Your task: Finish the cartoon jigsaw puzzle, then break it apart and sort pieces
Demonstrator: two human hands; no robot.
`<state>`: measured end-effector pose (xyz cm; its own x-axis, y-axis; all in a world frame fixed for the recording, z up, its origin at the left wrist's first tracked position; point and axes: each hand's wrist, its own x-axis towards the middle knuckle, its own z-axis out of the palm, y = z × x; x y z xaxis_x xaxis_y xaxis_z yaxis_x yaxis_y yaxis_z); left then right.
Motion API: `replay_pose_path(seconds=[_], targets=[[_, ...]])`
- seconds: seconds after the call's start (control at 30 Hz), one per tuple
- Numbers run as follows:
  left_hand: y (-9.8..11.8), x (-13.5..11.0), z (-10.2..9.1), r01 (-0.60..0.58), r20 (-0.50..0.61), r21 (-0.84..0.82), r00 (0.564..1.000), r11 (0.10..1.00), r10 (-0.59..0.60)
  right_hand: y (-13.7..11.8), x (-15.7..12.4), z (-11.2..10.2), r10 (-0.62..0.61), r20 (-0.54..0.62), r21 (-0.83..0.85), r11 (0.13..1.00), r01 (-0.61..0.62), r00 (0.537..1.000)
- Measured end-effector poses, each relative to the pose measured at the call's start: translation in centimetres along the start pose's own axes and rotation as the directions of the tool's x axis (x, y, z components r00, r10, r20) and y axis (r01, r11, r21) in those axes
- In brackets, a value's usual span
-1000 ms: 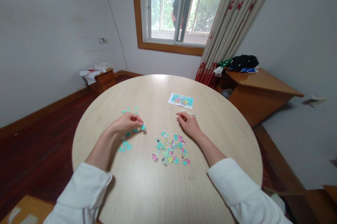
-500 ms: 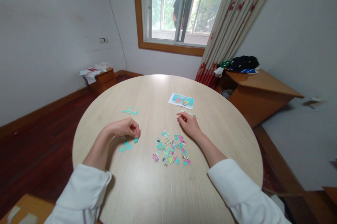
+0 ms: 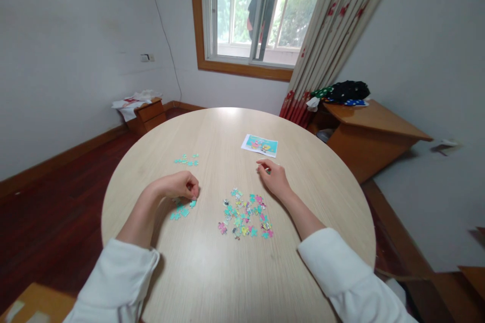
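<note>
My left hand [image 3: 178, 185] rests on the round wooden table [image 3: 212, 277], fingers curled into a loose fist over a small cluster of teal puzzle pieces [image 3: 182, 210]; whether it grips one is hidden. My right hand [image 3: 273, 177] lies further right, fingers pinched on a small puzzle piece near the table's far side. Between the hands is a pile of mixed coloured puzzle pieces [image 3: 245, 214]. A second little group of teal pieces [image 3: 187, 160] lies beyond the left hand. A printed reference picture [image 3: 259, 144] lies beyond the right hand.
A wooden desk [image 3: 373, 128] with dark clothes on it stands at the right by a curtain [image 3: 329, 30]. A low wooden cabinet [image 3: 146, 113] with cloths sits at the left wall. A window [image 3: 257, 9] is ahead; a person stands outside it. A cardboard box corner [image 3: 26, 305] shows bottom left.
My left hand pulled back toward me from the middle of the table and curled down over the near teal pieces. My right hand shifted slightly and closed over the pieces by it.
</note>
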<state>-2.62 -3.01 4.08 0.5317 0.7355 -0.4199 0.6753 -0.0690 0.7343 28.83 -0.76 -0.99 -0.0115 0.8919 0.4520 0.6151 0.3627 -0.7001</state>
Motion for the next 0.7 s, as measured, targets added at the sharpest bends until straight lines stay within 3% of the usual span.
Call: replay_pose_path(seconds=[0.17,0.33,0.47,0.6,0.7], targets=[[0.2,-0.1,0.0,-0.014,-0.001,0.030,1.000,0.999,0.014,1.2,0.7,-1.2,0.002,-0.121,-0.183,0.983,-0.024,0.993],[0.7,-0.2,0.0,-0.023,-0.030,0.032,0.999,0.999,0.024,1.9,0.9,-1.7,0.028,-0.097,-0.321,0.945,-0.058,0.995],[0.8,0.2,0.3,-0.062,-0.163,-0.006,0.985,0.998,0.061,1.1,0.7,-1.5,-0.002,0.003,-0.390,0.921,0.003,1.000],[1.0,0.9,0.8,-0.127,-0.346,0.014,0.930,0.992,0.124,0.4,0.4,-1.3,0.016,0.051,-0.485,0.874,0.011,0.999],[1.4,1.3,1.1,-0.131,-0.392,0.037,0.910,0.991,0.135,0.3,0.3,-1.2,0.038,0.073,-0.514,0.858,0.005,0.997]])
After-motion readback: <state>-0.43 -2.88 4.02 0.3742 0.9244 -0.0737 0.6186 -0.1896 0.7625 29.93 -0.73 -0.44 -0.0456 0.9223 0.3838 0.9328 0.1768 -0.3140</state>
